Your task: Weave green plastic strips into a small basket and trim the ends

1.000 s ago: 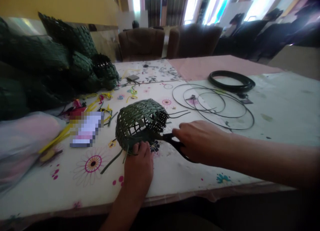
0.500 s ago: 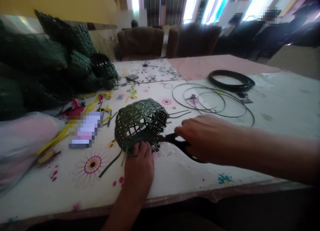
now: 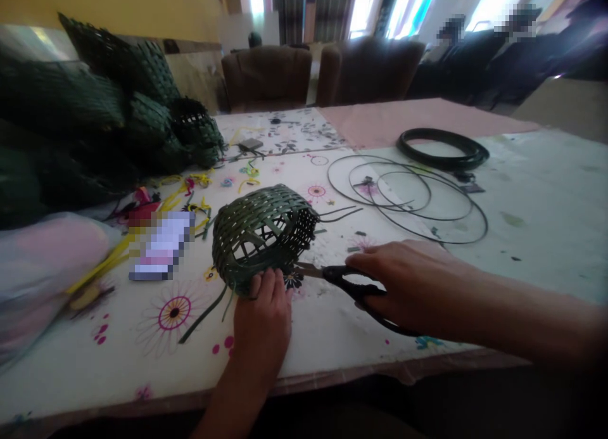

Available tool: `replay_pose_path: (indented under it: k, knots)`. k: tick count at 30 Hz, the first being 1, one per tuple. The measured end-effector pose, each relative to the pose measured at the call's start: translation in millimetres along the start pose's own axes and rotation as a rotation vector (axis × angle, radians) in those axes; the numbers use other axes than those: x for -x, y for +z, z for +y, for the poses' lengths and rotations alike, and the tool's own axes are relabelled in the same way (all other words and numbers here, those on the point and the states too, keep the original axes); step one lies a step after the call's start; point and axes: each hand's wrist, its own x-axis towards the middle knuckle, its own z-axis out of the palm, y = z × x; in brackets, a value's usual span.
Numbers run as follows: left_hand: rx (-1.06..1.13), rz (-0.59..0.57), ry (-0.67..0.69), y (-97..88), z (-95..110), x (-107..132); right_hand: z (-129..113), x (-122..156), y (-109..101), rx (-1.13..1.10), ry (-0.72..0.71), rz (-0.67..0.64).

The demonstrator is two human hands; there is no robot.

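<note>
A dark green woven basket (image 3: 259, 214) lies on its side on the flowered tablecloth, its open mouth turned to the right and towards me. My left hand (image 3: 266, 309) is closed on its near rim, the fingers curled over the edge. Loose strip ends stick out at the lower left and at the right of the weave. In my right hand (image 3: 403, 277) are black-handled scissors (image 3: 339, 275). Their blades point left, with the tips close to the basket's near rim; whether they touch it I cannot tell.
Thin strip loops (image 3: 403, 192) and a dark coil (image 3: 441, 149) lie to the right. A phone (image 3: 164, 246), yellow strips (image 3: 107, 261) and a plastic bag (image 3: 42, 268) are on the left. More woven baskets (image 3: 147, 122) are piled behind; brown chairs (image 3: 266, 78) stand across the table.
My right hand and the scissors have moved right and a little towards me, and the scissor handles are farther apart. The basket has turned slightly under my left hand.
</note>
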Motion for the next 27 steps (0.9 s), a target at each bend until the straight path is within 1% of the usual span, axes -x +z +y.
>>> replay_pose_path:
  k: [3,8,12,17,23,27]
  knots:
    - [0.003,-0.015,-0.004,-0.7,0,1,-4,0,1,0.007,0.020,-0.022]
    - [0.006,-0.024,-0.025,-1.2,0,2,-12,2,1,-0.005,0.013,-0.072]
    - [-0.011,-0.049,-0.008,-0.4,0,3,-19,5,5,-0.049,0.032,-0.088]
    - [-0.031,-0.015,-0.012,0.2,3,2,-25,12,19,-0.125,0.048,-0.086]
    - [-0.041,-0.022,0.003,-0.8,2,1,-27,19,43,-0.280,0.086,-0.052]
    - [-0.051,-0.048,0.025,-1.0,2,2,-42,24,53,-0.286,0.136,-0.056]
